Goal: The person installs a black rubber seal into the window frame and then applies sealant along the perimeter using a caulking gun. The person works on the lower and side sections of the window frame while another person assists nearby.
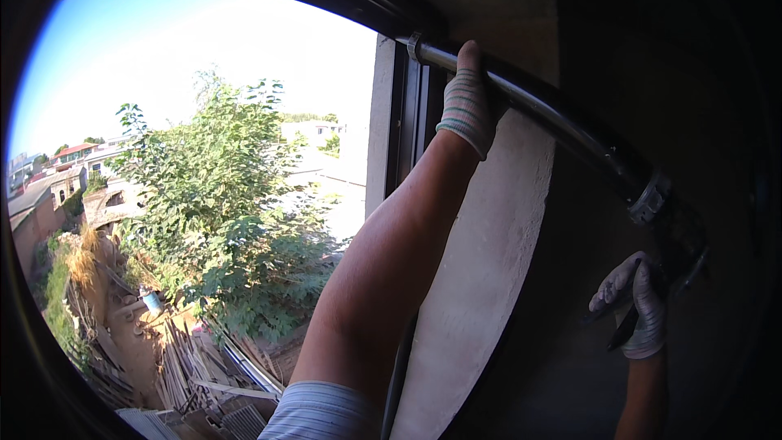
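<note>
A long caulking gun (570, 121) with a shiny dark barrel slants across the upper right of the head view. My left hand (467, 102), in a pale striped work glove, is closed around the barrel near its front collar, thumb up. Lower down on the right, my right hand (633, 305), also gloved, grips the gun's handle end in deep shadow; its trigger is hard to make out. The gun's front end lies close to the upper right corner of the dark window frame (405, 114). Whether its tip touches the frame cannot be told.
Bare grey plaster wall (481, 277) flanks the window opening on the right, with dark shadow beyond. Outside stand a leafy tree (216, 204), low buildings (106, 171) and, far below, piled timber planks (187, 367). My raised left arm crosses in front of the opening.
</note>
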A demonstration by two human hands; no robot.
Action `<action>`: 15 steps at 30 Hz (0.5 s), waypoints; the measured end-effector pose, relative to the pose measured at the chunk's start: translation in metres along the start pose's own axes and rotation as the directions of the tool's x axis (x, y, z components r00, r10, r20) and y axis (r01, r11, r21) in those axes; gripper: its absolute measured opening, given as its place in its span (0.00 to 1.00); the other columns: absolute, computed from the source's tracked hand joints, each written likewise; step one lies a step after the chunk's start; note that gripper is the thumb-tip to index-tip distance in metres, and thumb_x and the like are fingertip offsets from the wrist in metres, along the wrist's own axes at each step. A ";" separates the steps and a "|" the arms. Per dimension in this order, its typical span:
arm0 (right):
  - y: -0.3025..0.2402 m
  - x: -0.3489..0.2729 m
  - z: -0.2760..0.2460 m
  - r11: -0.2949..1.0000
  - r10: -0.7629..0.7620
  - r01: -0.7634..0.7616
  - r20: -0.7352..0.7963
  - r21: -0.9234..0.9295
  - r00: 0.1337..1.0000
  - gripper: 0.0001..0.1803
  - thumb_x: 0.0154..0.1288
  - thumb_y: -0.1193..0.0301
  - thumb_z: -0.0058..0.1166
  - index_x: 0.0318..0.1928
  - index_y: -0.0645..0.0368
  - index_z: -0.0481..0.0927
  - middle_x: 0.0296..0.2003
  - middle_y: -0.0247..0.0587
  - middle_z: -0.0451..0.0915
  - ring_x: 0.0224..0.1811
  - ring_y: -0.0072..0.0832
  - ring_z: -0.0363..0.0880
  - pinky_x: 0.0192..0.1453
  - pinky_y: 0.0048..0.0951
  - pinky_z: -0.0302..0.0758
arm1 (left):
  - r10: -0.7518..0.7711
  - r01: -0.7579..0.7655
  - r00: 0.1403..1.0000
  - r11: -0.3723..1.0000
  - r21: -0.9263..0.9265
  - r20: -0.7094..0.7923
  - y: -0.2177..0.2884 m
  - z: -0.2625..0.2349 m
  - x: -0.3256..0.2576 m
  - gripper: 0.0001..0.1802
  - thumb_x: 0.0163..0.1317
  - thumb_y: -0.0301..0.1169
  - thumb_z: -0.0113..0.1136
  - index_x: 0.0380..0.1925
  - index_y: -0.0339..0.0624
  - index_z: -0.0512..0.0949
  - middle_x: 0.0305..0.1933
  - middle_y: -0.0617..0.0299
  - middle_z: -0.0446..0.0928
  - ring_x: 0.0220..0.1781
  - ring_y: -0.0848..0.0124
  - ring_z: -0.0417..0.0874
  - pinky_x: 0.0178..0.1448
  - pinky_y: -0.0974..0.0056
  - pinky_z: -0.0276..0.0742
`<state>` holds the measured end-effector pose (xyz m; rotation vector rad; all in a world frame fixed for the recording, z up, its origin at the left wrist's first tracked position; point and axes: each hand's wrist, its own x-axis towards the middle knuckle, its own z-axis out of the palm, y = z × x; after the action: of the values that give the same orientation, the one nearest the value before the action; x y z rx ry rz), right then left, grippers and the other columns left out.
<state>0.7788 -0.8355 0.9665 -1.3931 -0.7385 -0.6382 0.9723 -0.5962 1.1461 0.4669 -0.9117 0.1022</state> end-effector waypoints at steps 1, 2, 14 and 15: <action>0.000 0.000 0.000 1.000 -0.003 0.003 0.001 -0.006 1.000 0.21 0.78 0.50 0.52 0.35 0.53 0.74 0.24 0.33 0.77 0.26 0.24 0.80 0.34 0.33 0.83 | -0.002 0.002 1.000 1.000 0.001 -0.002 0.001 0.001 -0.001 0.49 0.63 0.61 0.66 0.70 0.34 0.64 0.68 0.44 0.69 0.71 0.52 0.70 0.81 0.51 0.62; 0.000 0.000 0.000 1.000 -0.006 0.006 -0.002 -0.004 1.000 0.21 0.78 0.50 0.52 0.35 0.53 0.74 0.24 0.33 0.77 0.26 0.24 0.80 0.34 0.33 0.83 | -0.003 0.004 1.000 1.000 0.002 -0.004 0.001 0.002 -0.001 0.49 0.63 0.61 0.66 0.70 0.34 0.64 0.68 0.44 0.70 0.71 0.52 0.70 0.80 0.52 0.63; -0.006 -0.002 -0.001 0.999 -0.012 0.012 -0.018 -0.037 1.000 0.22 0.77 0.48 0.53 0.33 0.52 0.73 0.22 0.31 0.75 0.24 0.21 0.78 0.31 0.29 0.81 | 0.015 -0.015 1.000 1.000 0.010 -0.016 0.006 0.005 0.001 0.43 0.64 0.60 0.66 0.64 0.37 0.69 0.58 0.50 0.76 0.58 0.57 0.79 0.69 0.54 0.77; -0.006 -0.002 0.000 0.999 -0.009 0.008 -0.022 -0.032 1.000 0.22 0.77 0.48 0.53 0.33 0.52 0.73 0.22 0.30 0.75 0.24 0.21 0.78 0.30 0.29 0.81 | 0.009 -0.009 1.000 1.000 -0.001 -0.022 0.008 0.005 0.000 0.40 0.64 0.59 0.66 0.62 0.37 0.70 0.53 0.52 0.78 0.53 0.59 0.82 0.64 0.54 0.81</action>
<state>0.7728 -0.8366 0.9692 -1.4105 -0.7203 -0.6734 0.9661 -0.5910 1.1519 0.4596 -0.8923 0.1153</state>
